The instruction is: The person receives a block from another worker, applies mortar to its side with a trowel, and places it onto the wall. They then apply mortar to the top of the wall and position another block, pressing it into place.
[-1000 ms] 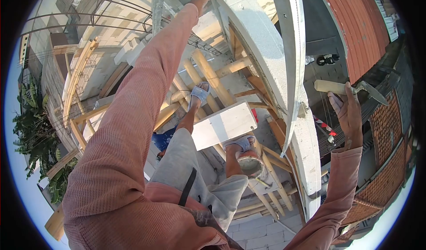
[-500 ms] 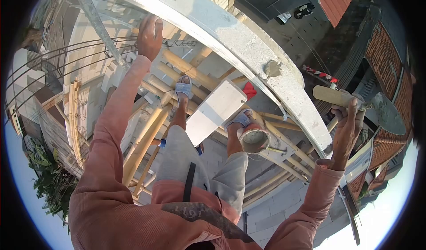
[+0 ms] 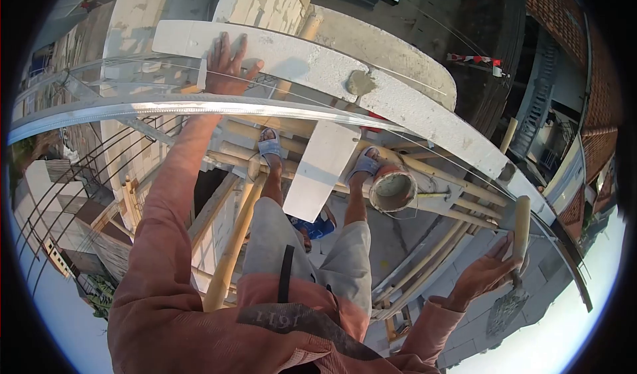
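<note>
My left hand [image 3: 229, 62] lies with fingers spread on the white wall block [image 3: 279, 52] at the upper left. A long shiny metal strip [image 3: 265, 109] crosses over that wrist, nearer to me than the hand. At the lower right, my right hand [image 3: 488, 268] is closed around a trowel [image 3: 522, 225]. Its pale handle points up, and the mortar-smeared blade hangs down. A grey lump of mortar [image 3: 360, 82] sits at the joint between the wall blocks. Below the wall stands a bucket [image 3: 393, 191] with grey mortar in it.
Another white block [image 3: 322, 172] lies between my sandalled feet on bamboo scaffold poles [image 3: 232, 241]. A person in blue [image 3: 318, 227] is lower down, beneath me. A thin string [image 3: 458, 165] runs along the wall. Dark rebar [image 3: 66, 195] stands at the left.
My left hand has come onto the wall block, with its fingers now spread. My right hand has lowered the trowel, turning its blade downward. The view has shifted, and the metal strip lies lower in it.
</note>
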A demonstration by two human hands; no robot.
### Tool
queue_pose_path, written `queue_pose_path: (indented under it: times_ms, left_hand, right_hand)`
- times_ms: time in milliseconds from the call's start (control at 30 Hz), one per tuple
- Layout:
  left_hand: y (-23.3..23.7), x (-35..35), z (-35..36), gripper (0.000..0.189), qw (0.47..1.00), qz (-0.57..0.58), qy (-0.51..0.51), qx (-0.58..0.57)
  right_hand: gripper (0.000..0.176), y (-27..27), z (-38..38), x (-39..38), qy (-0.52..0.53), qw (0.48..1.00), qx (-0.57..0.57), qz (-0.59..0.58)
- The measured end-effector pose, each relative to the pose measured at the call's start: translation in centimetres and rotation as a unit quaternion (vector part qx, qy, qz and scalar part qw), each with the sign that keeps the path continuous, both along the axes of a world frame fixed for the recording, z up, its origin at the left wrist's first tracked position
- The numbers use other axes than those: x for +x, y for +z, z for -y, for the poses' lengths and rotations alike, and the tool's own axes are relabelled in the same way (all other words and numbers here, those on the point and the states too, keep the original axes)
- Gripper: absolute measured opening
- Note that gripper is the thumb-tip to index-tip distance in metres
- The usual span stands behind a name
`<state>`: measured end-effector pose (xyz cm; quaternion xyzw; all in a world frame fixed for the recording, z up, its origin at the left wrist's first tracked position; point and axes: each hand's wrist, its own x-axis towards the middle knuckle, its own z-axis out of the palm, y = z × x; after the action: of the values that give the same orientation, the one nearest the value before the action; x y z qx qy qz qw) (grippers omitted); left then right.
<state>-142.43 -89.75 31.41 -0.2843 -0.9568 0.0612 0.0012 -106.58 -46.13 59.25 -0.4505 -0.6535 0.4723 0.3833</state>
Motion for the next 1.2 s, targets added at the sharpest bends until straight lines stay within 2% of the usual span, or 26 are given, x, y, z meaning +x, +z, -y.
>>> queue_pose_path:
  times_ms: [67, 167, 300, 433, 533, 600, 633, 733, 767, 833, 900, 933, 1000, 1033, 1067, 1100, 1133, 1200]
  left_hand:
    - [-0.3, 0.4, -0.4, 0.073, 0.994, -0.001, 0.025, 0.111]
    - [-0.7, 0.1, 0.1, 0.080, 0.996, 0.017, -0.001, 0.091]
    - [-0.1, 0.4, 0.2, 0.067, 0.997, 0.003, -0.071, 0.006]
    - [-1.4, -0.5, 2.0, 0.067, 0.985, -0.037, -0.142, -0.089]
    - [-3.6, -1.0, 2.1, 0.079, 0.999, 0.038, -0.023, -0.024]
    - [-3.5, -0.7, 1.3, 0.077, 0.998, 0.045, 0.040, -0.012]
    - [-4.6, -1.1, 2.4, 0.077, 0.997, 0.047, 0.037, -0.042]
    - [-0.5, 0.8, 0.3, 0.065, 0.977, 0.063, -0.063, -0.193]
    - [0.5, 1.5, -0.5, 0.060, 0.981, 0.085, -0.039, -0.168]
    - [0.4, 2.4, -1.9, 0.050, 0.991, 0.116, 0.032, -0.061]
    - [-1.4, 2.5, -1.8, 0.041, 0.977, 0.139, 0.126, 0.101]
    - [-2.1, 1.8, -0.7, 0.040, 0.990, 0.131, 0.046, -0.020]
    - [-3.0, -0.7, 2.1, 0.039, 0.955, 0.096, -0.111, -0.256]
    - [-2.5, -1.2, 2.2, 0.043, 0.942, 0.111, -0.127, -0.289]
    - [-2.7, -1.5, 2.9, 0.049, 0.974, 0.182, -0.028, -0.134]
    - [-2.8, -1.8, 3.6, 0.058, 0.969, 0.235, 0.057, 0.042]
    - [-3.4, -3.1, 4.8, 0.062, 0.971, 0.232, 0.042, -0.033]
    - [-4.7, -4.6, 6.2, 0.063, 0.973, 0.201, 0.046, -0.100]
  right_hand:
    - [0.056, 1.6, -0.1, -1.6, -0.002, 1.000, 0.024, -0.005]
    - [0.061, 2.7, -0.5, -1.0, -0.014, 0.999, 0.039, -0.001]
    - [0.065, 3.6, 1.2, 2.1, -0.089, 0.996, -0.006, -0.003]
    - [0.062, 3.3, 3.1, 8.0, -0.206, 0.973, -0.093, -0.046]
    - [0.057, 1.2, 3.9, 15.7, -0.265, 0.916, -0.299, -0.039]
    - [0.052, -1.6, 5.0, 19.9, -0.271, 0.847, -0.458, 0.006]
    - [0.051, -3.0, 5.8, 21.1, -0.256, 0.828, -0.496, 0.052]
    - [0.047, -9.6, 7.6, 26.2, -0.219, 0.785, -0.558, 0.157]
    - [0.045, -11.8, 7.9, 27.7, -0.206, 0.772, -0.572, 0.187]
    - [0.041, -15.0, 7.4, 28.8, -0.109, 0.769, -0.561, 0.285]
    - [0.038, -17.5, 6.9, 28.0, -0.027, 0.767, -0.540, 0.346]
    - [0.037, -19.2, 6.4, 27.8, -0.014, 0.757, -0.547, 0.357]
    - [0.034, -23.0, 5.3, 27.7, 0.012, 0.749, -0.561, 0.354]
    - [0.033, -24.6, 5.0, 27.7, 0.022, 0.749, -0.570, 0.338]
    - [0.033, -25.6, 4.6, 27.3, 0.028, 0.741, -0.569, 0.356]
    - [0.033, -26.3, 4.1, 26.7, 0.037, 0.733, -0.568, 0.373]
    - [0.033, -27.4, 3.2, 26.4, 0.047, 0.727, -0.564, 0.389]
    - [0.035, -33.6, 3.9, 29.7, 0.090, 0.741, -0.494, 0.445]
